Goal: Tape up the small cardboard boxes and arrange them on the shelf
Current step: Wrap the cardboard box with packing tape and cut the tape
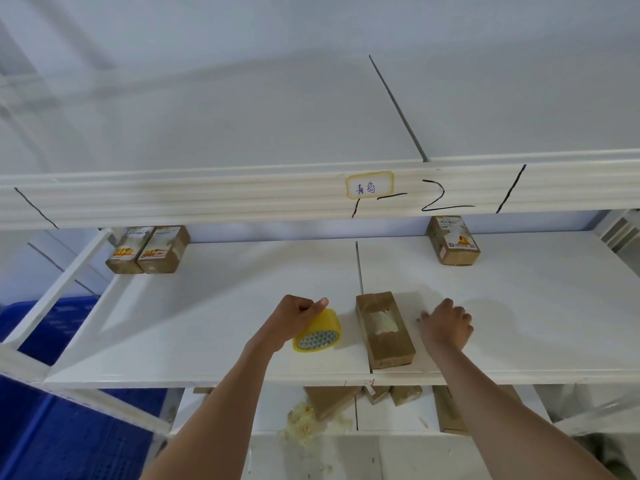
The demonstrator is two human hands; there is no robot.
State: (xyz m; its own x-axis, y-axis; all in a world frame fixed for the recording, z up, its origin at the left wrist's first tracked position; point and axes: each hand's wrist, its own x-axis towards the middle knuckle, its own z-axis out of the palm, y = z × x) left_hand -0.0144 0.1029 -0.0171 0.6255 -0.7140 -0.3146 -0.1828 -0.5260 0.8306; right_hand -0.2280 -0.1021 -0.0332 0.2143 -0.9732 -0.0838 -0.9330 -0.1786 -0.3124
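Note:
A small brown cardboard box [384,329] lies lengthwise on the white shelf board [207,327], near its front edge, with a torn pale patch on top. My left hand [299,315] grips a yellowish roll of clear tape [318,331] just left of the box, resting on the shelf. My right hand [446,323] hovers just right of the box, fingers curled loosely, with a thin strip of clear tape seeming to stretch from its fingertips; whether it pinches the strip is unclear. Two taped boxes [149,250] stand side by side at the shelf's back left, and one more box [453,240] at the back right.
The upper shelf's front beam [242,195] carries a yellow-edged label and marker lines. Below, a lower shelf holds several brown boxes [332,400] and crumpled tape scraps [304,420]. A blue plastic crate [52,427] sits at the left. A white shelf strut [59,285] slants at the left.

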